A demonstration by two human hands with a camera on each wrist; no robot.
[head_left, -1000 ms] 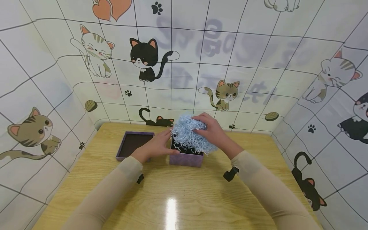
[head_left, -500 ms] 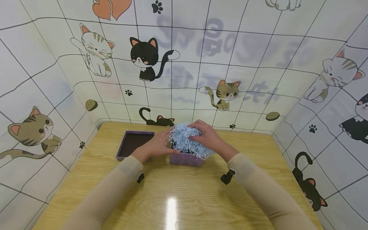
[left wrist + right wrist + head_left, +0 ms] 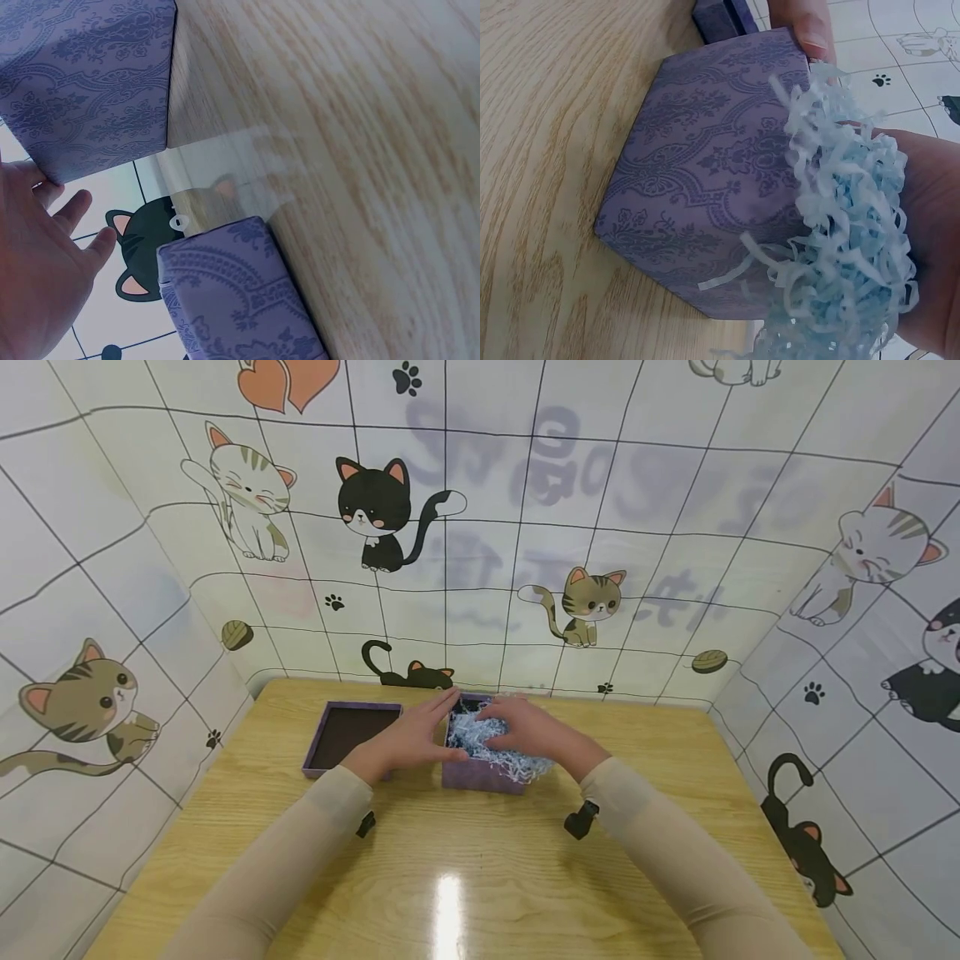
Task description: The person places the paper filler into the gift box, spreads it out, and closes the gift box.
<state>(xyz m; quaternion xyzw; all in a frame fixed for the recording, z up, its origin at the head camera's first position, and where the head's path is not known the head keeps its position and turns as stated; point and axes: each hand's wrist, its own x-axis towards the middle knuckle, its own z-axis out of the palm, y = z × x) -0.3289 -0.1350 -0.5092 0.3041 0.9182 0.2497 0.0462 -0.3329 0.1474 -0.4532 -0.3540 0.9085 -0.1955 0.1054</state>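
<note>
A purple patterned box (image 3: pixel 483 777) stands uncovered on the table, its inside black. Pale blue shredded paper (image 3: pixel 468 732) fills much of it and spills over the front right rim, hanging down the outer wall in the right wrist view (image 3: pixel 855 225). My right hand (image 3: pixel 538 732) is in the box's opening, fingers bent into the shredded paper and gripping it; its fingertips are partly hidden. My left hand (image 3: pixel 408 735) rests at the box's left side, fingers fairly straight toward the back corner and thumb at the front rim. In the left wrist view several fingers (image 3: pixel 75 214) reach beside the box.
The purple lid (image 3: pixel 352 737), dark inside, lies on the wooden table (image 3: pixel 360 885) left of the box, partly behind my left wrist. A cat-print tiled curtain (image 3: pixel 480 552) rises behind the table and along both sides.
My right hand has moved down and slightly left, taking the shredded paper from above the box into it. My left hand has stayed at the box's left side.
</note>
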